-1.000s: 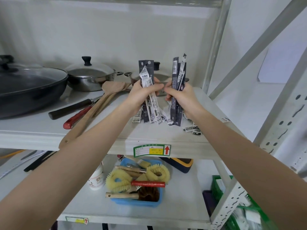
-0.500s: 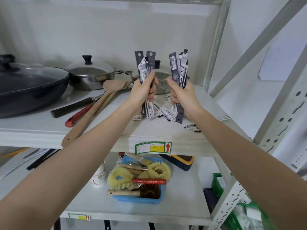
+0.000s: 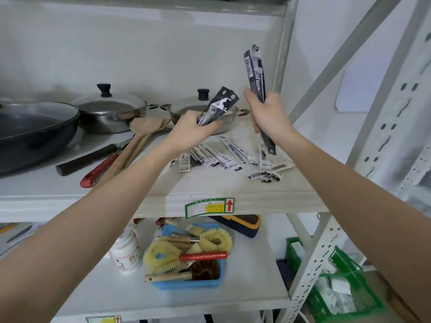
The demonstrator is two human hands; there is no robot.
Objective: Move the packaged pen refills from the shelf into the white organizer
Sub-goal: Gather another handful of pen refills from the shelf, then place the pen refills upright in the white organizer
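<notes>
My left hand (image 3: 191, 134) grips a bunch of black-and-white packaged pen refills (image 3: 218, 106), tilted up to the right over the shelf (image 3: 210, 185). My right hand (image 3: 268, 113) holds a second bunch of refill packs (image 3: 255, 73) almost upright, raised above the shelf, with their lower ends hanging below the fist. Several more refill packs (image 3: 233, 155) lie scattered flat on the shelf beneath both hands, some near the right front corner (image 3: 268, 173). No white organizer is in view.
A dark wok (image 3: 35, 134), two lidded steel pans (image 3: 112, 113), wooden spatulas (image 3: 140, 136) and a red-handled tool (image 3: 100, 171) fill the shelf's left and back. A blue bin of brushes (image 3: 189, 259) sits on the lower shelf. Green crates (image 3: 338, 287) stand low right beside the shelf post (image 3: 282, 66).
Both hands have moved apart. The right hand lifted its bunch higher and to the right; the left hand tipped its bunch over and lower. More loose packs now show on the shelf.
</notes>
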